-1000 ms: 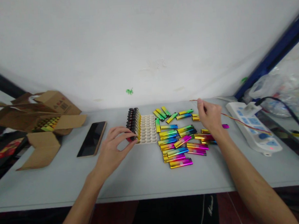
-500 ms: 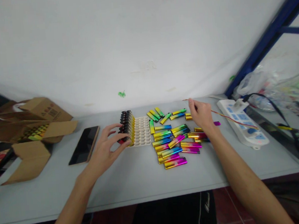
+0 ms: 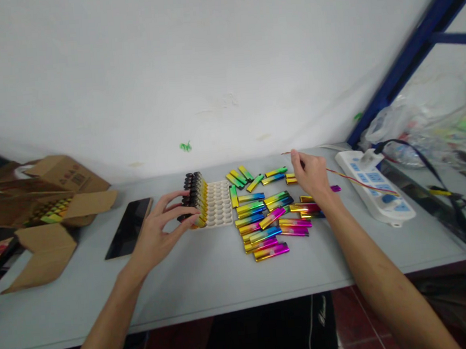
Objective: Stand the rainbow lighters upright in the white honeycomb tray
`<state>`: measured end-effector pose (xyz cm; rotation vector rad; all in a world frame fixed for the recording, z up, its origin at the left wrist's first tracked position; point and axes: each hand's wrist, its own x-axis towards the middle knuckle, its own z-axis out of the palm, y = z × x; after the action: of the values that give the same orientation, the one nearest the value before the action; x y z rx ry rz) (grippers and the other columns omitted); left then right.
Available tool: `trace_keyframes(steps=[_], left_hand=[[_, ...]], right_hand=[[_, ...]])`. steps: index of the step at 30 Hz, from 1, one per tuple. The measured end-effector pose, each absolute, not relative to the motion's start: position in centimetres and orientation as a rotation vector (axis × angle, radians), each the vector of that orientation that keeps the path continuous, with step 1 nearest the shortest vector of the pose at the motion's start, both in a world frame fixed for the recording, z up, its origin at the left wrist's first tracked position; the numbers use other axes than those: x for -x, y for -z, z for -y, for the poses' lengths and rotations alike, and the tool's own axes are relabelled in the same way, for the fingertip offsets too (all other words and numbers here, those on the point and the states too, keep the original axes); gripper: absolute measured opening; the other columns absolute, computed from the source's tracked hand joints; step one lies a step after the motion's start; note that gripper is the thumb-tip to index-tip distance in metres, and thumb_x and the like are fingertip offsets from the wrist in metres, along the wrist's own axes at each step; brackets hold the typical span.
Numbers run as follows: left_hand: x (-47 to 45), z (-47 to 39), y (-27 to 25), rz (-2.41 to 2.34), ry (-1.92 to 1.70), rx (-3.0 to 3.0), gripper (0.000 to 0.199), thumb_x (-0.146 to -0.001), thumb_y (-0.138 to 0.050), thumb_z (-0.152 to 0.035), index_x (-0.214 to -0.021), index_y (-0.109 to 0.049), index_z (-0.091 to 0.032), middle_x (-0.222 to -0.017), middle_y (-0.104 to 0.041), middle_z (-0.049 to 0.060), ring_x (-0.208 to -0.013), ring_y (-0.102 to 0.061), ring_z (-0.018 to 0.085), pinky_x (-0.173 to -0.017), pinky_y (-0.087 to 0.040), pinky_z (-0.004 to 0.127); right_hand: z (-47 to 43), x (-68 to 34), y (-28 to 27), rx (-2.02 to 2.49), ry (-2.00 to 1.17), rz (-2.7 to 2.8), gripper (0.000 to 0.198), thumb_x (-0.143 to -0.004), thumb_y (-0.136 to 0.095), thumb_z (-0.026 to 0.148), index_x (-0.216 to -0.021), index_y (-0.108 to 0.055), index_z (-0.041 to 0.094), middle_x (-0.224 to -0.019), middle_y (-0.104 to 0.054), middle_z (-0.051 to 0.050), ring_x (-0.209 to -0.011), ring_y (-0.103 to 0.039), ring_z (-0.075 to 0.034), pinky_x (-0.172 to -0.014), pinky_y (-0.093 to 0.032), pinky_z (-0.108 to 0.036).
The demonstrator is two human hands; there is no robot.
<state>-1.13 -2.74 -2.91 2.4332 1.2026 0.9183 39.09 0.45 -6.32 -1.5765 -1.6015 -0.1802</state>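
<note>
My left hand (image 3: 160, 227) is at the front left of a white tray (image 3: 220, 204) with rows of round hollows. Its thumb and fingers close around the front one of several upright lighters (image 3: 198, 190) with black tops and yellow bodies; the fingers partly hide it. My right hand (image 3: 310, 171) is raised over the right side of the table, its fingers pinched on a thin red-and-yellow wire (image 3: 347, 180) that runs to the power strip. Between the hands lie many loose shiny lighters (image 3: 271, 251) in yellow, green, blue and magenta, several overlapping.
A dark-screened phone (image 3: 128, 228) lies left of my left hand. Farther left, an open cardboard box (image 3: 91, 203) holds more lighters. A white power strip (image 3: 373, 188) with plugs and black cables is at the right, near plastic bags (image 3: 409, 135) and a blue metal frame (image 3: 404, 59).
The view has shifted slightly. Both hands keep nearly the same place and grip, the left at the front lighter and the right on the wire.
</note>
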Motion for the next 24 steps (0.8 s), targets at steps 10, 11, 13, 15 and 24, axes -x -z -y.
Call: trace_keyframes(steps=[10,11,13,15,24], left_hand=[[1.1,2.2,2.7,-1.153,-0.925,-2.318,0.027,-0.095,-0.070,-0.051,-0.101,-0.083,-0.028,-0.142,-0.063,0.006,-0.135,-0.059,0.027,-0.119,-0.050,0.048],[1.2,2.1,2.7,-1.148,-0.914,-2.313,0.027,-0.096,-0.069,-0.050,-0.101,-0.083,-0.028,-0.144,-0.062,0.006,-0.137,-0.058,0.028,-0.120,-0.048,0.048],[1.4,1.8,2.8,-1.149,-0.894,-2.324,0.027,-0.097,-0.068,-0.050,-0.101,-0.083,-0.028,-0.146,-0.060,0.006,-0.139,-0.057,0.028,-0.122,-0.045,0.050],[1.6,1.6,3.1,-1.169,-0.873,-2.366,0.029,-0.097,-0.067,-0.052,-0.099,-0.083,-0.028,-0.145,-0.061,0.007,-0.139,-0.057,0.029,-0.123,-0.043,0.053],[-1.0,3.9,2.0,-1.251,-1.036,-2.727,0.028,-0.097,-0.070,-0.036,-0.124,-0.072,-0.027,-0.153,-0.054,0.011,-0.143,-0.053,0.031,-0.121,-0.044,0.055]], right_hand=[[-0.4,-39.2,6.0,1.582,0.173,1.596,0.055,-0.109,-0.029,0.054,-0.063,-0.034,0.025,-0.053,-0.046,-0.001,-0.051,-0.036,-0.014,-0.061,-0.020,-0.035],[-0.4,-39.1,6.0,1.584,0.175,1.593,0.055,-0.109,-0.028,0.054,-0.063,-0.034,0.025,-0.053,-0.046,-0.001,-0.051,-0.035,-0.014,-0.060,-0.020,-0.035],[-0.4,-39.1,6.0,1.585,0.180,1.589,0.056,-0.109,-0.028,0.055,-0.063,-0.034,0.025,-0.053,-0.046,-0.001,-0.051,-0.035,-0.014,-0.060,-0.020,-0.035],[-0.4,-39.1,6.0,1.584,0.186,1.589,0.056,-0.109,-0.027,0.055,-0.062,-0.035,0.025,-0.053,-0.046,-0.001,-0.051,-0.034,-0.014,-0.060,-0.020,-0.035],[-0.4,-39.2,5.9,1.588,0.189,1.575,0.056,-0.109,-0.029,0.052,-0.062,-0.037,0.024,-0.053,-0.048,-0.001,-0.051,-0.038,-0.015,-0.061,-0.022,-0.035]])
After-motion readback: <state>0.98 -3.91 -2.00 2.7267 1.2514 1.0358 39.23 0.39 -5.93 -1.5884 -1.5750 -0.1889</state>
